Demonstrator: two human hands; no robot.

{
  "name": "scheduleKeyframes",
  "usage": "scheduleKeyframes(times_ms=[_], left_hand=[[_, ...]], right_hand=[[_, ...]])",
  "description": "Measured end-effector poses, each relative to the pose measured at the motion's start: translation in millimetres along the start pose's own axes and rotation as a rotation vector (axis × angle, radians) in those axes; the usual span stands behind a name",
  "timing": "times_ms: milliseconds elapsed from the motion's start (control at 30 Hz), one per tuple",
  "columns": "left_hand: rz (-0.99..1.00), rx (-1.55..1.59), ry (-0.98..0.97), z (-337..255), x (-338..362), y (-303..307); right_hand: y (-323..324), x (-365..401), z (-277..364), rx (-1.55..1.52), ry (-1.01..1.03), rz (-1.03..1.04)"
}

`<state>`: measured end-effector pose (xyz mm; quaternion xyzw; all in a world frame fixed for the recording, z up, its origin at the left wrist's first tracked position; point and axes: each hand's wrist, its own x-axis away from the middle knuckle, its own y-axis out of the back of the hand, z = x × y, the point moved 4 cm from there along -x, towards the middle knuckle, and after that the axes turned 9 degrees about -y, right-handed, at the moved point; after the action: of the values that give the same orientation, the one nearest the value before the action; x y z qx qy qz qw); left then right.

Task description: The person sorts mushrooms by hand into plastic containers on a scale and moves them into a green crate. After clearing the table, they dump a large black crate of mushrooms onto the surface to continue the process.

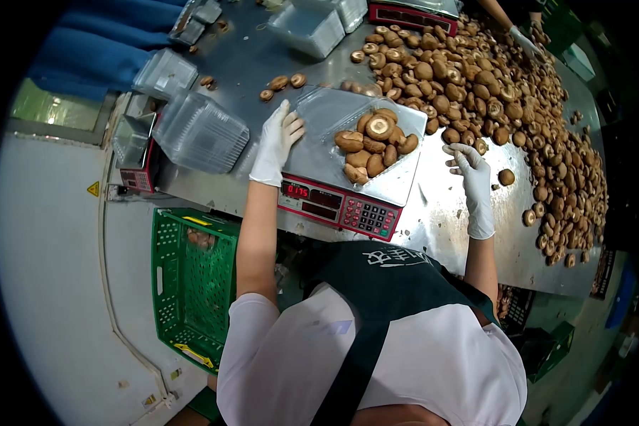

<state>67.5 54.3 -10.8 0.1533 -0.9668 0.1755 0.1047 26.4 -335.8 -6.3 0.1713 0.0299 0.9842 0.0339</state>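
Note:
On the scale (326, 163) lies an opened clear plastic box (326, 113) with a pile of shiitake mushrooms (376, 142) at its right side. The red display reads 0175. My left hand (278, 135), in a white glove, is at the scale's left edge beside the box, fingers apart and nothing seen in them. My right hand (472, 177), also gloved, hovers over the metal table right of the scale. Its fingers are spread, with the tips close to the near edge of the big mushroom heap (476, 85). A single mushroom (506, 177) lies just right of that hand.
Stacked clear boxes (202, 131) stand left of the scale, and more boxes (309, 28) at the back. A second scale (415, 15) is at the far side, a third (136, 153) at the left. A green crate (195, 284) sits below. Another person's gloved hand (524, 42) reaches the heap.

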Motion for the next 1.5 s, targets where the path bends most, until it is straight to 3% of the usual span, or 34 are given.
scheduleKeyframes(times_ms=[33, 100, 133, 233, 267, 300, 433, 467, 500, 567, 667, 800, 867, 967, 1000, 1033, 1067, 1100, 1167, 1200, 1300, 1500], left_hand=[[-0.007, 0.006, -0.009, -6.4, 6.9, -7.7], [0.024, -0.026, -0.29, -29.5, 25.0, -24.8], [0.028, -0.101, -0.434, -40.8, 42.1, -35.0], [0.139, -0.483, -0.59, -47.9, 108.5, -64.2], [0.253, -0.884, -0.934, -31.4, 118.4, -65.7], [0.168, -1.168, -1.087, -11.0, 135.7, -69.1], [-0.04, -0.833, -0.63, 37.1, 140.7, -49.6], [-0.068, -0.654, -0.453, 47.6, 136.4, -44.3], [-0.05, -0.626, -0.439, 48.3, 132.3, -42.9], [-0.008, -0.394, -0.094, 59.8, 127.5, -39.3], [0.07, -0.203, 0.013, 61.9, 124.5, -42.2], [0.048, -0.202, -0.134, 78.5, 115.3, -29.5], [0.1, -0.551, -0.444, 76.8, 116.0, -21.4], [0.101, -0.557, -0.457, 65.6, 129.7, -7.0], [0.08, -0.454, -0.4, 63.8, 133.4, -1.4], [0.112, -0.429, -0.327, 58.3, 136.3, 3.6], [0.148, -0.352, -0.405, 69.0, 132.8, 17.4], [0.185, -0.274, -0.484, 60.6, 133.3, 17.8], [0.107, -0.745, -0.815, 37.2, 148.5, 22.8], [0.054, -0.796, -0.881, 34.7, 151.4, 30.7], [-0.048, -0.869, -0.973, 31.0, 158.9, 57.0], [-0.156, -0.916, -1.053, 11.0, 179.6, 99.7]], right_hand=[[-1.2, -3.1, 2.3, 0.009, 0.004, 0.002], [-4.9, -9.3, 7.7, 0.017, 0.025, 0.027], [-6.6, -11.6, 10.0, 0.022, 0.036, 0.046], [-17.4, -15.2, 28.6, 0.053, 0.069, 0.07], [-21.2, -16.7, 32.5, 0.082, 0.07, 0.087], [-25.3, -19.9, 33.2, 0.096, 0.061, 0.097], [-43.2, -29.3, 18.4, 0.382, -0.039, 0.22], [-46.3, -30.9, 12.2, 0.316, -0.043, 0.248], [-49.4, -32.1, 9.7, 0.252, -0.044, 0.279], [-53.1, -32.4, 8.6, 0.137, -0.087, 0.288], [-54.5, -30.7, 5.2, 0.088, -0.134, 0.373], [-56.4, -24.1, -8.9, 0.059, -0.022, 0.389], [-56.6, -13.0, -9.2, 0.091, 0.121, 0.339], [-63.1, 8.4, 0.7, 0.241, 0.344, 0.311], [-66.9, 11.1, 3.6, 0.241, 0.34, 0.319], [-72.3, 16.8, 10.2, 0.368, 0.476, 0.313], [-78.1, 23.6, 14.5, 0.494, 0.61, 0.307], [-85.5, 25.0, 15.8, 0.496, 0.603, 0.317], [-104.8, 36.9, 28.5, 0.501, 0.963, 0.293], [-113.5, 43.9, 35.0, 0.549, 1.08, 0.304], [-135.1, 52.3, 33.0, 0.63, 1.212, 0.259], [-184.6, 58.4, 26.4, 0.552, 1.238, 0.368]])
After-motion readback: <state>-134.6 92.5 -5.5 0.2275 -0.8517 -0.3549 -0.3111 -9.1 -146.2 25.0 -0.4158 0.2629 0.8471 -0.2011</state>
